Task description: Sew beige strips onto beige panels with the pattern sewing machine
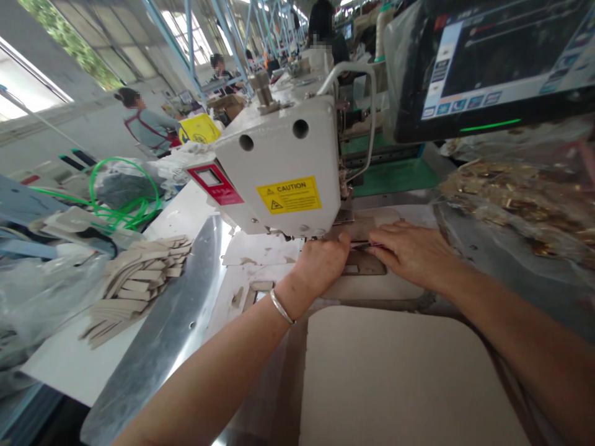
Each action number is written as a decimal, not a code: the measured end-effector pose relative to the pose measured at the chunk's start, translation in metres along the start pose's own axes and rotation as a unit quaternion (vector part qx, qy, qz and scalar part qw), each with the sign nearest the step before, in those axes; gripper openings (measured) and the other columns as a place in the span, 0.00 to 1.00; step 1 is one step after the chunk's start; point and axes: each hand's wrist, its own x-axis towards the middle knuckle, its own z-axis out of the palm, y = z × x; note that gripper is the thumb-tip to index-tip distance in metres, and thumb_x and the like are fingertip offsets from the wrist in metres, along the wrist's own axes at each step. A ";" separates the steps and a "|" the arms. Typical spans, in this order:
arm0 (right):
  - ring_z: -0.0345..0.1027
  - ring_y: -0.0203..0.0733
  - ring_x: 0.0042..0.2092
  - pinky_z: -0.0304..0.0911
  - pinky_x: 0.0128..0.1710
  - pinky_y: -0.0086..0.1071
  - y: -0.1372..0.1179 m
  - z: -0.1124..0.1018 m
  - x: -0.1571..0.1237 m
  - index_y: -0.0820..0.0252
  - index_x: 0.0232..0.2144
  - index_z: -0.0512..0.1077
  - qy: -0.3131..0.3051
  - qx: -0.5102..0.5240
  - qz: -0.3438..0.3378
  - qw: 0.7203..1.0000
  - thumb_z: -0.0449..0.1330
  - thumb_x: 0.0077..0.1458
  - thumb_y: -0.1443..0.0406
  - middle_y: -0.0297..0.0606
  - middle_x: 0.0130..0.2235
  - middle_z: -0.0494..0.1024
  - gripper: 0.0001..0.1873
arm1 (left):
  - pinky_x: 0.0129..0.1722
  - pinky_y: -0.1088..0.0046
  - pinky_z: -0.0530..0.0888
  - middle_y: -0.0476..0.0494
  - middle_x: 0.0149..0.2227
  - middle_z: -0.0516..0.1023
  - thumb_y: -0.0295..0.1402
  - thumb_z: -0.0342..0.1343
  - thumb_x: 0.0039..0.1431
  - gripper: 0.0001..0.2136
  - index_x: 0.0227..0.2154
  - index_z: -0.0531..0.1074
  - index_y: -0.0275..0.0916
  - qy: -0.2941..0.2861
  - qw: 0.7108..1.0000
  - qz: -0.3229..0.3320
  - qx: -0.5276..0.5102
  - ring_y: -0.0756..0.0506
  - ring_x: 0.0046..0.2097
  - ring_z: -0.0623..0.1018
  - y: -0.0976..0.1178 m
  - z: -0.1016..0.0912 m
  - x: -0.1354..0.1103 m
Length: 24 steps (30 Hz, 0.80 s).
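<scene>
My left hand point(323, 263), with a silver bangle at its wrist, rests beneath the sewing machine head point(283, 155). Its fingers are curled in; what they hold, if anything, is hidden. To its right, my right hand point(406, 251) pinches a thin, dark, pointed tool point(363, 246), its tip directed toward the left hand. Under both hands lies a beige panel point(381, 287) with a template that has a slot cut in it. Nearer to me is a large beige panel with rounded corners point(400, 371). The needle area is mostly hidden behind the machine head.
Beige strips point(139, 282) are piled on a white board at left, near a coiled green hose point(123, 192). A control screen point(493, 68) stands at upper right, above bagged gold-coloured metal parts point(506, 198). A person point(146, 124) sits farther back.
</scene>
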 end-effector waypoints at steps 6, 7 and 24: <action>0.68 0.43 0.39 0.51 0.33 0.32 0.004 0.006 0.001 0.58 0.32 0.71 0.018 0.009 -0.038 0.999 0.54 0.64 0.62 0.38 0.35 0.77 0.09 | 0.32 0.65 0.79 0.33 0.32 0.81 0.23 0.42 0.67 0.10 0.44 0.68 0.32 -0.008 1.000 -0.005 -0.003 0.37 0.37 0.84 0.001 0.000 0.000; 0.68 0.43 0.38 0.51 0.34 0.32 0.007 0.007 0.001 0.58 0.32 0.71 0.020 0.024 -0.042 0.999 0.54 0.64 0.62 0.37 0.34 0.76 0.10 | 0.33 0.66 0.79 0.33 0.32 0.81 0.23 0.42 0.67 0.11 0.45 0.68 0.32 -0.009 1.000 -0.017 -0.007 0.37 0.37 0.84 0.001 0.001 0.000; 0.75 0.47 0.35 0.59 0.31 0.33 -0.002 0.016 0.005 0.58 0.43 0.75 0.114 0.148 0.144 0.972 0.57 0.60 0.53 0.40 0.35 0.82 0.17 | 0.31 0.68 0.76 0.40 0.36 0.81 0.26 0.44 0.70 0.12 0.46 0.72 0.36 -0.001 1.000 -0.014 -0.015 0.40 0.37 0.83 -0.004 -0.008 -0.010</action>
